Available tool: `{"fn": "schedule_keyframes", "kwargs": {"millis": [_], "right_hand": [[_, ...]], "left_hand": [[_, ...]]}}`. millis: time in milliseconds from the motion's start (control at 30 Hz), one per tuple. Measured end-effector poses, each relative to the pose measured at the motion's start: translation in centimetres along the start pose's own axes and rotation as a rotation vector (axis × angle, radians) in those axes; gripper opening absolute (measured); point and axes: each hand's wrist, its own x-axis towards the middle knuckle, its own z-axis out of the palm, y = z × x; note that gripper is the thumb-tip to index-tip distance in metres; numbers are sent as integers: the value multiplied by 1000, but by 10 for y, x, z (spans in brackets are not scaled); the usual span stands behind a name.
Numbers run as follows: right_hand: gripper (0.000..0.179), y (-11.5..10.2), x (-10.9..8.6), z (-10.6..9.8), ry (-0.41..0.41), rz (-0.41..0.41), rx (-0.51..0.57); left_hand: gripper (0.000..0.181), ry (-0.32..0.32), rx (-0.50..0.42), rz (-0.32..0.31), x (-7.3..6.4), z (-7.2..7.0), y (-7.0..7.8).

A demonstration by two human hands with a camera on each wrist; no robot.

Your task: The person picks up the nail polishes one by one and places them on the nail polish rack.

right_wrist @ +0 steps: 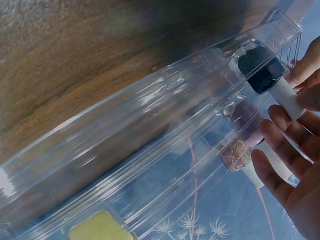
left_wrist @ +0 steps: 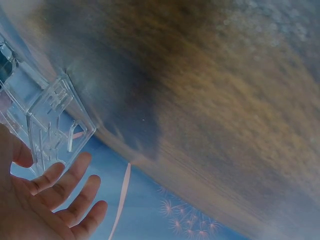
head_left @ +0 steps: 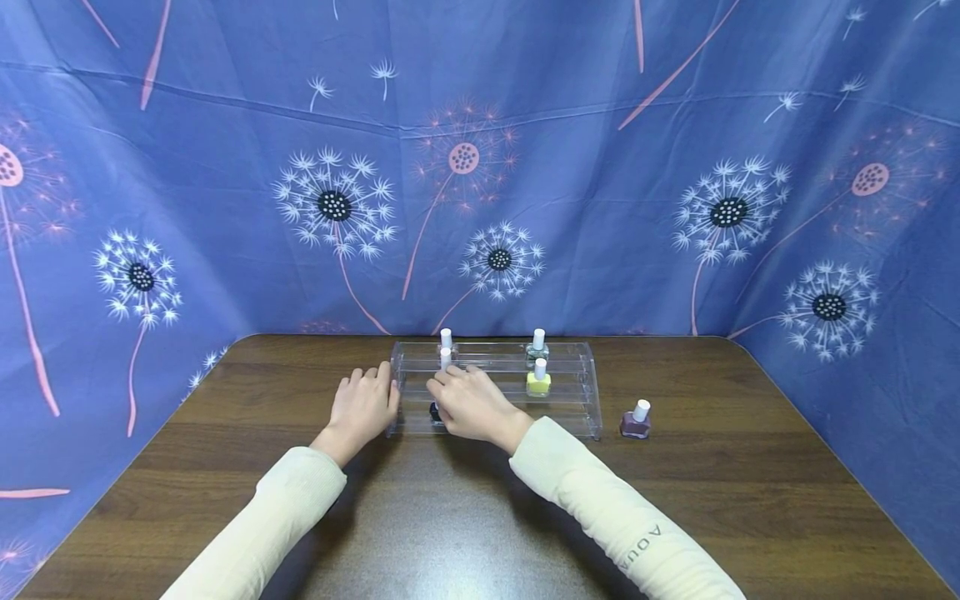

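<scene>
My right hand point(head_left: 474, 403) pinches the white cap of a dark nail polish bottle point(right_wrist: 260, 70), which stands on the front step of a clear tiered rack point(head_left: 592, 400) near its left end. Beside that same end, my left hand point(head_left: 363, 407) rests against the rack, its fingers loosely extended in the left wrist view. Behind the dark bottle in the right wrist view are a purple nail polish bottle point(right_wrist: 247, 120) and a glittery one point(right_wrist: 236, 154). Toward the rack's right side stand a yellow nail polish bottle point(head_left: 538, 382) and a teal one point(head_left: 537, 353).
A mauve nail polish bottle point(head_left: 636, 423) with a white cap stands on the wooden table point(head_left: 720, 500), right of the rack. Blue dandelion-patterned cloth point(head_left: 600, 167) hangs behind the table and along its sides.
</scene>
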Motion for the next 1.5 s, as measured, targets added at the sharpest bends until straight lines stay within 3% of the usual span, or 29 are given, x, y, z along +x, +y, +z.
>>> {"fn": "schedule_keyframes", "kwargs": {"millis": [900, 1133, 1500], "right_hand": [[13, 14, -7, -14, 49, 34, 27], [14, 22, -15, -20, 92, 23, 18], [13, 30, -36, -25, 69, 35, 6]], "left_hand": [[23, -12, -8, -13, 2, -1, 0], [22, -13, -13, -13, 2, -2, 1], [23, -19, -15, -13, 0, 1, 0]]}}
